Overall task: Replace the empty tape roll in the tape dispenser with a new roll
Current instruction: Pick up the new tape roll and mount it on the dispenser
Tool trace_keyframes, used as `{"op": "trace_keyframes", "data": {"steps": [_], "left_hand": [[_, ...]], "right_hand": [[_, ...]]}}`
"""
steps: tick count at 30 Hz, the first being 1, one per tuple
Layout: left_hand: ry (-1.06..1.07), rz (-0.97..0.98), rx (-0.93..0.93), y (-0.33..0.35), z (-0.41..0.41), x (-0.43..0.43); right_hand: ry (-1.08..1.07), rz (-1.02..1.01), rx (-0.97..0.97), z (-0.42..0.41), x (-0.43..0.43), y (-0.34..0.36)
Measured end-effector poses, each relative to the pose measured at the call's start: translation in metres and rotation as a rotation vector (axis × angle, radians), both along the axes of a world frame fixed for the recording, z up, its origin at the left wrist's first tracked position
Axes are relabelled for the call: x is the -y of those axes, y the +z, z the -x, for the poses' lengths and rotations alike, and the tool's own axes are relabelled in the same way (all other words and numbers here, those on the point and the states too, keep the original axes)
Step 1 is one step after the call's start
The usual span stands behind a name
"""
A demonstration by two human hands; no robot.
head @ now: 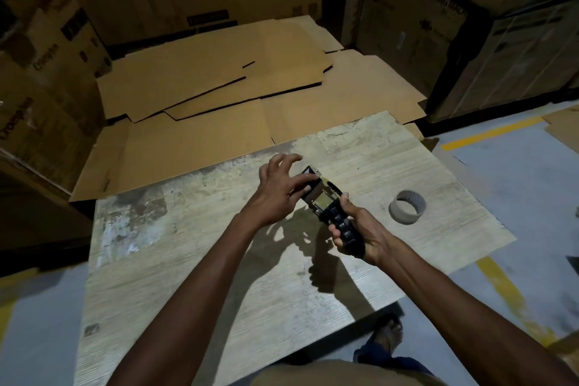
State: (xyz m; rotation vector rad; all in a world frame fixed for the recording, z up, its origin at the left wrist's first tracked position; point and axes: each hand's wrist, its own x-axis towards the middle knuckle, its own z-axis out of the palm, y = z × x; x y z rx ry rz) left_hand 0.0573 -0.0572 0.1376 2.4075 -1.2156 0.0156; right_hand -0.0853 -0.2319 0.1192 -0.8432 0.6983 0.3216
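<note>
A black hand-held tape dispenser [324, 197] is held above the pale wooden table [188, 260]. My right hand [357, 229] grips its ridged black handle. My left hand [279, 188] rests on the left side of the dispenser's head with fingers spread, thumb and forefinger touching the frame. An empty grey cardboard tape core [407, 207] stands on the table to the right of the dispenser, apart from both hands. I see no full tape roll.
Flattened cardboard sheets [219, 97] lie beyond the table's far edge. Tall stacked cartons [438, 9] wall in the back and left. Grey floor with yellow lines [507, 291] runs to the right. A sandalled foot [388, 335] shows under the table's near edge.
</note>
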Motion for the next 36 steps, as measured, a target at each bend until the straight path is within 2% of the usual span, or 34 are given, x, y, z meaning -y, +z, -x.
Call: {"op": "trace_keyframes", "data": {"steps": [7, 22, 31, 36], "left_hand": [[-0.125, -0.229, 0.114, 0.016, -0.015, 0.027], [-0.172, -0.213, 0.019, 0.027, -0.029, 0.057], [-0.146, -0.093, -0.116, 0.029, -0.030, 0.061], [0.002, 0.061, -0.092, 0.029, -0.039, 0.052]], "right_hand": [[0.042, 0.036, -0.035, -0.005, 0.003, 0.008], [0.030, 0.029, -0.048, -0.015, 0.008, 0.014], [-0.083, -0.006, -0.076, -0.027, 0.013, 0.013], [-0.080, 0.007, -0.062, -0.025, 0.021, 0.008]]}}
